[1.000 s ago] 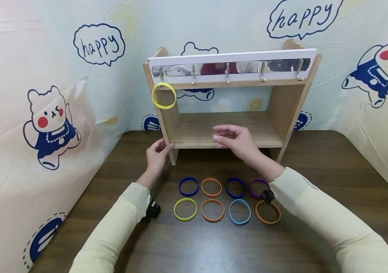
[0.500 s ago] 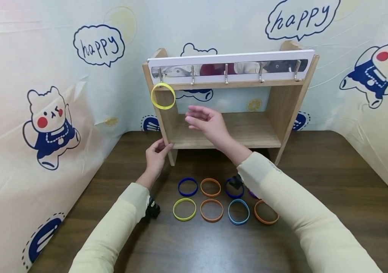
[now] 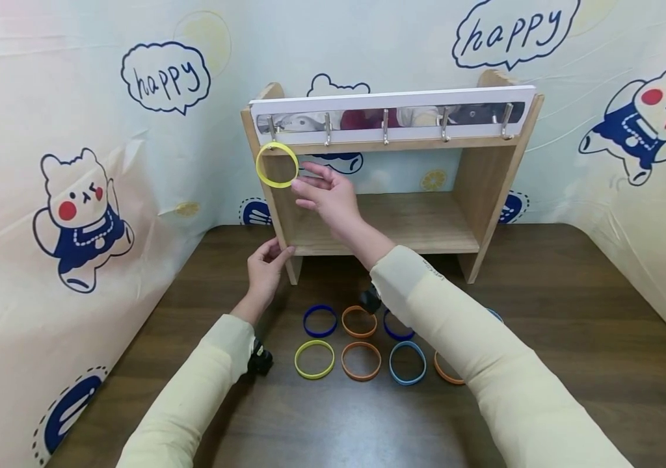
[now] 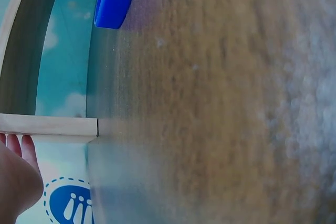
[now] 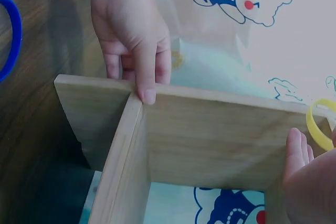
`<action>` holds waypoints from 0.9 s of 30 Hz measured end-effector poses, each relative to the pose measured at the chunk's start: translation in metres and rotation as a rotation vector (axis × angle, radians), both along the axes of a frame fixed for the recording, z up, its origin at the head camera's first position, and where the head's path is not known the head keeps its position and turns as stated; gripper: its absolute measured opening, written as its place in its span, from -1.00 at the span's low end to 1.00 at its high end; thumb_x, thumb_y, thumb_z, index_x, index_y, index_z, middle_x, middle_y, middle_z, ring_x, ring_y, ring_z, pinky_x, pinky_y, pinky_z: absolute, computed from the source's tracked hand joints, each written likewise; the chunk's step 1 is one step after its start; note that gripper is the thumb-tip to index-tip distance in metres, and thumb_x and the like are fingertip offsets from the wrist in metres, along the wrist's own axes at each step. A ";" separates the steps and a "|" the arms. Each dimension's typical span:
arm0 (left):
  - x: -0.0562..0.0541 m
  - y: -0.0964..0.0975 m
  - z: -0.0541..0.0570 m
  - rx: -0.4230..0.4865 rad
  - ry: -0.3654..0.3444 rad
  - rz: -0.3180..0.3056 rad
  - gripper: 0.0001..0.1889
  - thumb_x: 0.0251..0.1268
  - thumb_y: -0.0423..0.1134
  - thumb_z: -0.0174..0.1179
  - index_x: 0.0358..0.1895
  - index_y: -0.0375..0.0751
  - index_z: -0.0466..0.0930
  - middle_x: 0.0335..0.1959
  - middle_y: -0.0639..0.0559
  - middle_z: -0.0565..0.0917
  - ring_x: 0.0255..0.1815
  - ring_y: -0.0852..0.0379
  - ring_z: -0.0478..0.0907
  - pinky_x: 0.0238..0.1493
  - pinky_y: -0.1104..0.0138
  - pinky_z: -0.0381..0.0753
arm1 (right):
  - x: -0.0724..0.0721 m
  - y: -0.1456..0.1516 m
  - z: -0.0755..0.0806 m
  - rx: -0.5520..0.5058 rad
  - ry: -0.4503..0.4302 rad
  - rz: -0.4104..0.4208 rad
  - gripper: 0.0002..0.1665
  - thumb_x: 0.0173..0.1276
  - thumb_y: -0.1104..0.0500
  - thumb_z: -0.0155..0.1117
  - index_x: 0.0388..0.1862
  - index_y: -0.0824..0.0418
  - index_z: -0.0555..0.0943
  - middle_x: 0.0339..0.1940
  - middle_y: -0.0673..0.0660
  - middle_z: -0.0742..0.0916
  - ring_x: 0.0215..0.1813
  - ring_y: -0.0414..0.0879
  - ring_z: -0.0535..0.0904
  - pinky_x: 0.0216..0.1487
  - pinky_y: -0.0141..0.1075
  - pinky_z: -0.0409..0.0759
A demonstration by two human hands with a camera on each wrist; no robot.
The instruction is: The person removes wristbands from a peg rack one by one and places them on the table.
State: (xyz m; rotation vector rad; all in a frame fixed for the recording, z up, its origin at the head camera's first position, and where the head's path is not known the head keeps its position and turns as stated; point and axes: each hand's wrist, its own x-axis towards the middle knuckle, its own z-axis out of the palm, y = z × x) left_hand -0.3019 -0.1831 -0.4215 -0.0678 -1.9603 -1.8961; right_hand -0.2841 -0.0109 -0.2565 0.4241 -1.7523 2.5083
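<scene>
A yellow wristband (image 3: 259, 170) hangs from the leftmost metal hook (image 3: 271, 125) of a white hook rail on a small wooden shelf (image 3: 391, 221). My right hand (image 3: 333, 198) is beside the band, thumb tip right at its lower right edge, the other fingers spread and only slightly bent. The right wrist view also has that hand (image 5: 312, 182) just below the yellow band (image 5: 313, 124). My left hand (image 3: 264, 273) grips the shelf's left side panel low down, thumb in front and fingers behind; the left wrist view catches part of this hand (image 4: 18, 177) against the panel.
Two rows of wristbands lie on the brown table (image 3: 309, 429), including a dark blue one (image 3: 306, 328), a yellow-green one (image 3: 298, 367), an orange one (image 3: 345, 367) and a light blue one (image 3: 392, 367). My right sleeve covers some. A printed cloth (image 3: 239, 65) hangs behind.
My right hand has moved left and up from the middle of the shelf to the hanging yellow wristband. The left hand keeps its hold on the side panel.
</scene>
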 end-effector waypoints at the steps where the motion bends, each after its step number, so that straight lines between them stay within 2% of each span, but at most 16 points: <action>1: 0.000 0.000 0.000 0.001 0.001 -0.001 -0.58 0.18 -0.20 0.40 0.09 -0.27 0.63 -0.14 -0.09 0.67 -0.14 0.10 0.55 -0.15 0.38 0.60 | 0.000 -0.002 0.001 -0.006 -0.001 -0.001 -0.51 0.28 0.32 0.37 0.19 0.29 0.55 -0.06 0.22 0.71 -0.07 0.03 0.69 -0.12 -0.22 0.66; 5: 0.000 -0.001 0.001 0.011 0.006 -0.021 -0.58 0.18 -0.21 0.40 0.10 -0.27 0.63 -0.14 -0.07 0.68 -0.14 0.12 0.55 -0.16 0.41 0.59 | 0.002 -0.008 0.003 -0.024 -0.010 -0.023 -0.53 0.28 0.32 0.36 0.18 0.33 0.54 -0.10 0.24 0.71 -0.12 0.04 0.71 -0.15 -0.21 0.67; 9: 0.012 0.001 0.014 0.010 -0.004 -0.044 -0.59 0.20 -0.29 0.37 0.11 -0.35 0.60 -0.14 -0.09 0.68 -0.16 0.15 0.55 -0.16 0.42 0.59 | 0.004 -0.011 0.005 -0.035 -0.019 -0.049 -0.55 0.27 0.31 0.36 0.14 0.35 0.56 -0.15 0.21 0.73 -0.17 0.01 0.72 -0.19 -0.22 0.68; 12: 0.012 0.001 0.015 0.006 -0.017 -0.047 -0.60 0.21 -0.35 0.35 0.11 -0.39 0.59 -0.15 -0.12 0.67 -0.16 0.13 0.56 -0.16 0.41 0.60 | 0.005 -0.012 0.005 -0.048 -0.027 -0.058 -0.56 0.27 0.31 0.37 0.13 0.36 0.57 -0.18 0.20 0.74 -0.19 0.00 0.72 -0.19 -0.22 0.68; 16: 0.000 -0.003 0.003 0.009 -0.019 -0.038 -0.58 0.20 -0.27 0.38 0.12 -0.31 0.61 -0.14 -0.08 0.67 -0.14 0.12 0.55 -0.15 0.41 0.59 | 0.005 -0.012 0.006 -0.074 -0.037 -0.055 -0.55 0.27 0.30 0.37 0.14 0.37 0.56 -0.19 0.22 0.74 -0.20 -0.01 0.72 -0.17 -0.22 0.68; 22: 0.000 -0.001 0.000 0.011 -0.009 -0.012 -0.57 0.17 -0.22 0.41 0.11 -0.27 0.63 -0.18 -0.02 0.68 -0.14 0.13 0.56 -0.14 0.40 0.59 | 0.010 -0.012 0.011 -0.130 -0.033 -0.032 -0.57 0.27 0.31 0.36 0.12 0.38 0.56 -0.19 0.26 0.73 -0.24 -0.01 0.72 -0.15 -0.20 0.68; 27: 0.001 0.000 0.001 0.001 -0.003 -0.004 -0.57 0.16 -0.20 0.42 0.09 -0.28 0.63 -0.16 -0.06 0.68 -0.14 0.12 0.56 -0.15 0.38 0.60 | 0.016 -0.014 0.018 -0.160 -0.015 -0.009 -0.58 0.27 0.32 0.36 0.11 0.37 0.57 -0.17 0.28 0.73 -0.23 0.01 0.72 -0.15 -0.19 0.67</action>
